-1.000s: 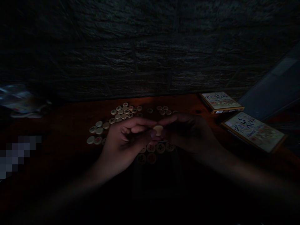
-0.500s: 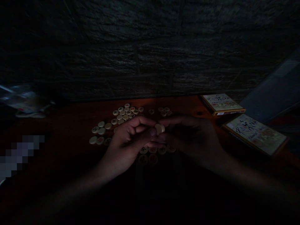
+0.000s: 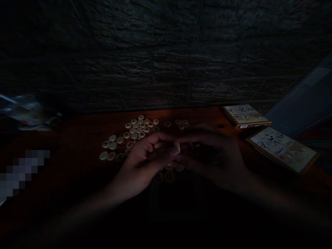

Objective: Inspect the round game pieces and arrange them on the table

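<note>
The scene is very dark. My left hand (image 3: 144, 160) and my right hand (image 3: 211, 155) meet over a reddish wooden table (image 3: 77, 138), fingertips together around one pale round game piece (image 3: 177, 147), now seen edge-on and mostly hidden. Both hands have their fingers curled in a pinch on it. Several cream round pieces (image 3: 138, 127) with red or black characters lie scattered behind and left of my hands. A few more pieces (image 3: 163, 176) lie just under my fingers.
Two flat printed game boxes lie at the right, one near the wall (image 3: 245, 116) and one closer (image 3: 282, 148). A dark stone-textured wall (image 3: 166, 62) rises behind the table. Crumpled clear plastic (image 3: 28, 114) sits at the far left.
The pale piece has turned between my fingertips from face-up to edge-on, and my fingers have closed further over it. Both hands stay in the same place.
</note>
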Motion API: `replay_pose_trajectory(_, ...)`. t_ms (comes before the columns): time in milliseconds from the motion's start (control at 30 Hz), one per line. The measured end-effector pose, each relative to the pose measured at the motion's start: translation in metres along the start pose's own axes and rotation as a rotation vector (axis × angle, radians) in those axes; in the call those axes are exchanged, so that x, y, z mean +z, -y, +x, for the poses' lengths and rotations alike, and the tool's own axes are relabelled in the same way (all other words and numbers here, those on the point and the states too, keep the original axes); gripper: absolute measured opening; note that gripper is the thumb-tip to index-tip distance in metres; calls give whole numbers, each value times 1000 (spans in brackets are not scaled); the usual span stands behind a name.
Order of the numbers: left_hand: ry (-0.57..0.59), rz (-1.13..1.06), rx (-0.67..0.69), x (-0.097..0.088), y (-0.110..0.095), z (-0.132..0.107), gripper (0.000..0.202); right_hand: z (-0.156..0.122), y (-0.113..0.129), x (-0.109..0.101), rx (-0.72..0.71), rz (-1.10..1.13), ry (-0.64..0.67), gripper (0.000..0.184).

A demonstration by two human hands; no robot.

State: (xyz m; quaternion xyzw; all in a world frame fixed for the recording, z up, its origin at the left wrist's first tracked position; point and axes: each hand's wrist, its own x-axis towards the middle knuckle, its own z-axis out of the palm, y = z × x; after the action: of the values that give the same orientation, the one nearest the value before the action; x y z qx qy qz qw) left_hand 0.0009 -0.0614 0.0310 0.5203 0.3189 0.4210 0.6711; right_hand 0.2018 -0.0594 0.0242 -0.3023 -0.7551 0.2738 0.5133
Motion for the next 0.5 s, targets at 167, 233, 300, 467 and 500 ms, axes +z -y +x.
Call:
replay_pose_trajectory(167, 25, -94, -25, 2, -1, 1, 12, -1, -2, 0, -27, -18, -4, 38)
replay_pose_trajectory(233, 47, -171, -28, 3, -2, 1, 12, -1, -2, 0, -16, -22, -6, 39)
replay_pose_trajectory(300, 64, -222, -30, 4, -2, 1, 14, -2, -3, -1, -17, -42, -6, 40)
replay_pose_trajectory(467, 61, -260, -30, 5, 0, 0, 15, -2, -3, -2, -108, -136, -18, 40)
replay_pose_trajectory(500, 58, -265, -28, 4, 0, -1, 16, -2, -4, -2, -130, -151, -22, 39)
